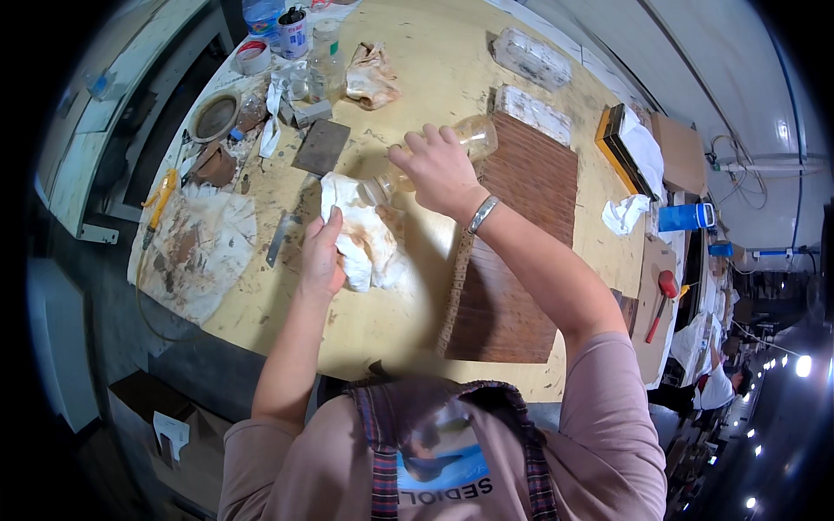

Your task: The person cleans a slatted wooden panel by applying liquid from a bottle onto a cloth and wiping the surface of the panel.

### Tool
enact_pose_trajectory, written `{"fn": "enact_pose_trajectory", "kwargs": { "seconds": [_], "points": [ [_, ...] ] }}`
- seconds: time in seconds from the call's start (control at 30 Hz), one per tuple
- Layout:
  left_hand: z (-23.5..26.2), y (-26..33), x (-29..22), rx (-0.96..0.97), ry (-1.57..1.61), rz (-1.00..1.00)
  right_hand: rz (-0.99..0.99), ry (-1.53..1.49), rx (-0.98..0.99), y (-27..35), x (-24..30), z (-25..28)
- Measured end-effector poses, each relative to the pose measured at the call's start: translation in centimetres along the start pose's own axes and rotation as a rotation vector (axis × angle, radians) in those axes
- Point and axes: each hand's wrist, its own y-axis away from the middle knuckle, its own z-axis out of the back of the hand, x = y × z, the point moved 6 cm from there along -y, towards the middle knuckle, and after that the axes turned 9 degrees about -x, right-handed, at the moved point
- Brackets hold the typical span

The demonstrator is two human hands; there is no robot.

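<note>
On the workbench [417, 78], centre: right hand [439, 169] clamped around a clear bottle [465, 139], tipped on its side, mouth pointing down-left toward a stained white rag [365, 230]. Left hand [321, 256] closed on the rag's left edge, holding it bunched on the bench. Bottle mouth just above or touching the rag, cannot tell which. Hands near each other, not touching. Metal bracelet [483, 213] on the right wrist. Brown ribbed mat [521, 226] just right of the rag, under the right forearm. Grey square pad [321, 146] up-left of the rag; metal scraper [282, 234] left of it. Crumpled cloth [372, 76] further back, near jars and a tape roll [253, 56]. Stained paper sheet [195, 247] at the bench's left edge. Red-handled tool [662, 300] far right.
</note>
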Motion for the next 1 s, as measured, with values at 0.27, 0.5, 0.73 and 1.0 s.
{"fn": "enact_pose_trajectory", "kwargs": {
  "seconds": [0.27, 0.5, 0.73, 1.0],
  "points": [
    [-0.7, 0.7, -0.5, 0.054, -0.019, -0.032, -0.005, -0.002, -0.034, -0.4, -0.1, -0.2],
    [-1.1, 2.1, -2.3, 0.013, -0.045, -0.078, -0.112, -0.073, -0.105, -1.5, -0.5, -1.3],
    [-1.2, 3.8, -4.2, 0.065, -0.149, -0.103, -0.653, -1.034, -0.359, -2.5, -4.5, -4.5],
    [-4.6, 4.5, 1.3, 0.185, -0.389, 0.085, -0.729, -0.951, -0.266, 1.6, -5.7, -4.8]
  ]
}}
